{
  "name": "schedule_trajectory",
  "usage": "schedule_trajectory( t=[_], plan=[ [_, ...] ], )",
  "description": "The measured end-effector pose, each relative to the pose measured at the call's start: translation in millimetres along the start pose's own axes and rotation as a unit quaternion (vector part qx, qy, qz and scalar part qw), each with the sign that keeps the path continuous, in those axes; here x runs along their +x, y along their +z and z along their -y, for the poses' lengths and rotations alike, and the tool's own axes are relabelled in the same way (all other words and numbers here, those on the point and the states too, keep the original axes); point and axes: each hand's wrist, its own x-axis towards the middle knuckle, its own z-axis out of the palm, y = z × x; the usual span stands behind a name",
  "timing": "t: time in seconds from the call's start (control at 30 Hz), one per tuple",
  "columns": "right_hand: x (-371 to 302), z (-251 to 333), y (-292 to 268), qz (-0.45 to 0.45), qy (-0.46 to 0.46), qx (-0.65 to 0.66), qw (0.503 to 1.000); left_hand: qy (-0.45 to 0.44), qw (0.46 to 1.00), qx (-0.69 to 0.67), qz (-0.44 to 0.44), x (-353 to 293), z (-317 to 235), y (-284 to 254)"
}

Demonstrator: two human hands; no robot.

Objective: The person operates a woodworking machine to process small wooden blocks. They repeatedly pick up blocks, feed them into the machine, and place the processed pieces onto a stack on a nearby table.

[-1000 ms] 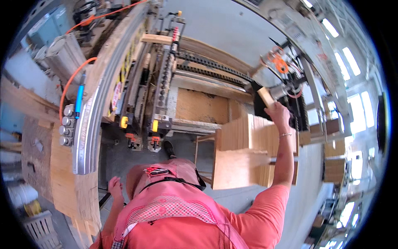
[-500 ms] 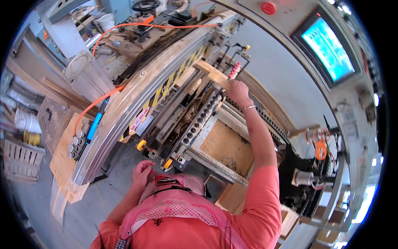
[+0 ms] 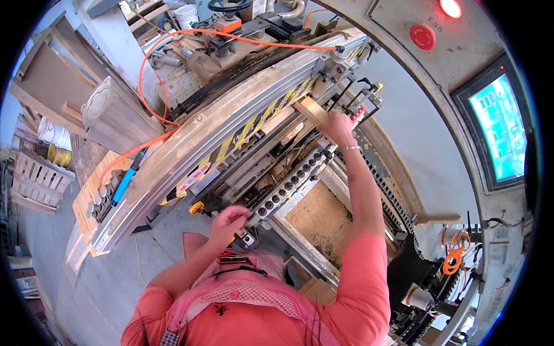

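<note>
My right hand (image 3: 339, 128) reaches out over the machine and is closed on the near end of a pale wooden block (image 3: 311, 111). The block lies at the far end of the machine's rails, beside a row of red-tipped fittings (image 3: 358, 114). Part of the block is hidden by my fingers. My left hand (image 3: 228, 224) hangs in front of my body, close to the near end of a bar with a row of black round holes (image 3: 293, 182). Its fingers are loosely bent and apart, with nothing seen in them.
A sawdust-covered panel (image 3: 320, 222) lies inside the machine frame. To the left runs a long curved-looking beam with yellow-black striping (image 3: 248, 128). An orange hose (image 3: 156, 134) and a blue air gun (image 3: 124, 184) lie on it. A control panel with a lit screen (image 3: 499, 124) stands right.
My left hand has risen and moved right, toward the holed bar. My right hand still holds the wooden block at the far end. The view has shifted, showing more of the control panel.
</note>
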Motion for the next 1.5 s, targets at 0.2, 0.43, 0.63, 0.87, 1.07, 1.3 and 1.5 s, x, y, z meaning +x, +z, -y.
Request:
schedule_trajectory(
  t=[0.2,0.43,0.63,0.87,1.07,1.3,1.5],
  plan=[
    [-98,38,-54,0.112,-0.042,0.163,0.979,0.033,0.992,-0.082,0.095,91,-2,55],
    [-135,63,-59,0.208,-0.038,0.26,0.942,0.02,0.987,-0.085,0.135,111,14,72],
    [-44,15,-26,-0.021,-0.014,-0.014,1.0,0.115,0.992,0.022,0.054,54,29,27],
    [14,5,36,-0.018,0.039,-0.026,0.999,0.191,0.975,0.106,0.035,-2,47,-15],
    [10,8,32,-0.031,0.044,0.005,0.999,0.234,0.952,0.184,0.073,-1,45,-20],
    [7,11,27,-0.023,0.045,-0.034,0.998,0.232,0.956,0.16,0.083,1,46,-19],
    [12,19,25,-0.021,0.073,-0.023,0.997,0.209,0.957,0.181,0.085,-2,44,-19]
  ],
)
